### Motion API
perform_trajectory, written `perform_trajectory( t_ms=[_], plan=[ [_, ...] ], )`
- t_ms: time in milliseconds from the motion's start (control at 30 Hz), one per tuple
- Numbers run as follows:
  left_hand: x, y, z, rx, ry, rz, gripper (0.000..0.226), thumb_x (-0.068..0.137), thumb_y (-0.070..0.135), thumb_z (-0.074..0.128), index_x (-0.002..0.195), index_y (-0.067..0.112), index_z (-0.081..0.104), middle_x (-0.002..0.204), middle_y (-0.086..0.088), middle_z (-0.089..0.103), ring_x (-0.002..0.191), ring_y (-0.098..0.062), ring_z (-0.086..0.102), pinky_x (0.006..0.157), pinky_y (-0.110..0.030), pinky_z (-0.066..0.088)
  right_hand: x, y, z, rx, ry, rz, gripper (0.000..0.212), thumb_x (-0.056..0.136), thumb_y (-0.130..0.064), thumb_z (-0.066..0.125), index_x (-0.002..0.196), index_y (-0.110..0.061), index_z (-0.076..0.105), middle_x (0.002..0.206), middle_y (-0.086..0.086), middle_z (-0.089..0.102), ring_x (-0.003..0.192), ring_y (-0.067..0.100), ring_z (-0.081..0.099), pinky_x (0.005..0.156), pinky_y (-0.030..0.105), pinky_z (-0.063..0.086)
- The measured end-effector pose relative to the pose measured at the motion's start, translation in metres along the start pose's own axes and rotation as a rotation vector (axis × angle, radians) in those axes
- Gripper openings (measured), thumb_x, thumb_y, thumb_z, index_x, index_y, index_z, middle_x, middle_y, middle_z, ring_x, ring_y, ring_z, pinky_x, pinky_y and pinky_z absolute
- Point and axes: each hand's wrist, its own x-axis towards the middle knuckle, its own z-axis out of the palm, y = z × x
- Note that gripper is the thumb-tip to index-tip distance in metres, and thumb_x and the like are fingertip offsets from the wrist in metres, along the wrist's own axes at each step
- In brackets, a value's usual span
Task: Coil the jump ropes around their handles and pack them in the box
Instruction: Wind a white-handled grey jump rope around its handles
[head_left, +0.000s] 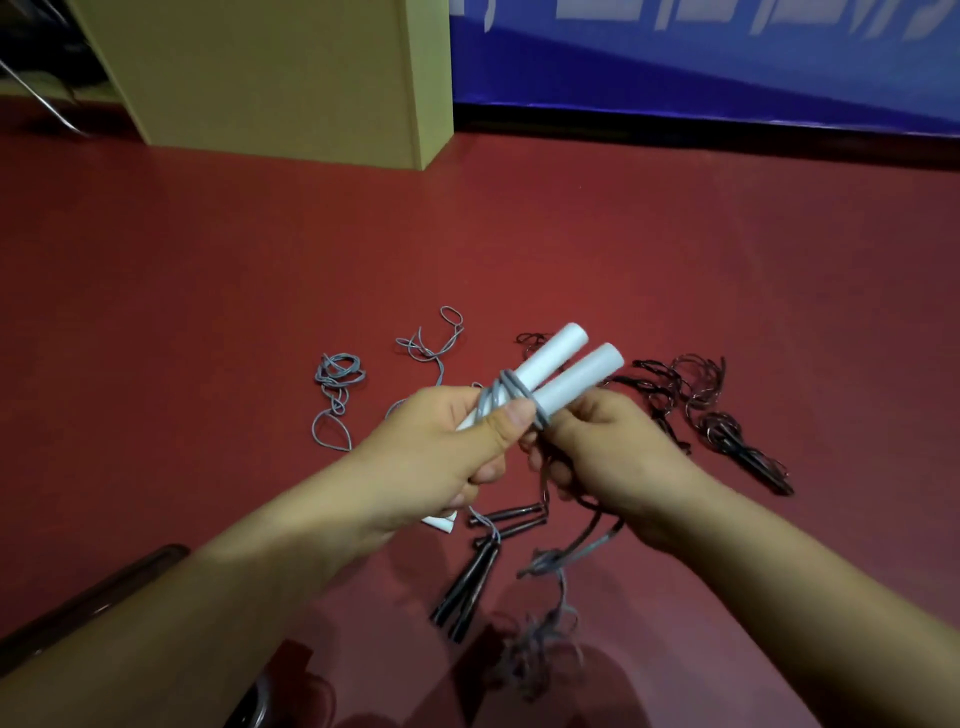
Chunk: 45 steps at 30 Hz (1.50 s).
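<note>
1. Red floor (519, 234): carries the loose ropes. The yellow box (270, 78) stands upright at the far left, well apart from the work.
2. Black jump ropes (727, 421): lie uncoiled on the floor to the right; black handles (467, 587) lie near the person.
3. Left hand (441, 452): grips the two white handles (566, 369) held side by side, thumb pressing the first grey turns.
4. Right hand (608, 457): curled round the grey rope (587, 545), feeding it from below.
5. Judgement: coiling is early, with few turns laid. Next calls for steady tension, successive wraps, and slack kept untangled.
</note>
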Motion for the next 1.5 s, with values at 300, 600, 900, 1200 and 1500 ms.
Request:
perform_trajectory(
  t_ms=[300, 600, 900, 1200, 1500],
  plan=[
    [0.022, -0.018, -0.013, 0.244, 0.336, 0.052, 0.042, 0.092, 0.042, 0.060, 0.080, 0.002, 0.061, 0.052, 0.006, 0.046, 0.041, -0.008, 0.033, 0.046, -0.024, 0.026, 0.000, -0.002, 0.001, 0.260, -0.086, 0.213, 0.008, 0.096, -0.005, 0.054, 0.093, -0.007, 0.061, 0.068, 0.003, 0.056, 0.052, 0.012, 0.044, 0.061, 0.036, 0.048],
    [0.027, -0.014, -0.025, 0.241, 0.403, 0.077, 0.038, 0.087, 0.049, 0.064, 0.072, 0.014, 0.062, 0.051, 0.007, 0.047, 0.046, -0.013, 0.037, 0.052, -0.029, 0.030, -0.001, -0.008, -0.013, 0.316, -0.091, 0.384, 0.009, 0.094, -0.012, 0.055, 0.098, -0.012, 0.064, 0.066, 0.001, 0.062, 0.046, 0.009, 0.041, 0.044, 0.019, 0.031],
    [0.029, -0.011, -0.034, 0.289, 0.542, 0.031, 0.040, 0.091, 0.042, 0.063, 0.076, 0.005, 0.062, 0.058, -0.001, 0.049, 0.048, -0.016, 0.038, 0.054, -0.029, 0.030, -0.004, 0.001, -0.011, 0.038, -0.103, 0.291, 0.018, 0.098, -0.017, 0.054, 0.103, -0.008, 0.069, 0.075, 0.000, 0.062, 0.043, 0.008, 0.038, 0.042, 0.019, 0.026],
    [0.022, -0.009, -0.036, 0.737, 0.509, 0.097, 0.041, 0.091, 0.047, 0.059, 0.063, 0.019, 0.051, 0.051, 0.007, 0.044, 0.048, -0.014, 0.040, 0.049, -0.030, 0.028, -0.007, -0.006, -0.011, 0.011, -0.234, 0.086, 0.025, 0.076, -0.036, 0.073, 0.072, -0.017, 0.057, 0.058, -0.001, 0.036, 0.051, 0.014, 0.030, 0.052, 0.030, 0.024],
    [0.019, -0.024, -0.031, 0.999, 0.256, 0.035, 0.029, 0.087, 0.058, 0.053, 0.101, 0.035, 0.062, 0.082, 0.007, 0.063, 0.075, -0.015, 0.059, 0.067, -0.033, 0.048, -0.006, 0.002, -0.017, -0.571, -0.164, -0.330, 0.029, 0.096, -0.028, 0.057, 0.079, -0.005, 0.058, 0.063, -0.001, 0.044, 0.055, 0.009, 0.038, 0.056, 0.027, 0.036]
  ],
)
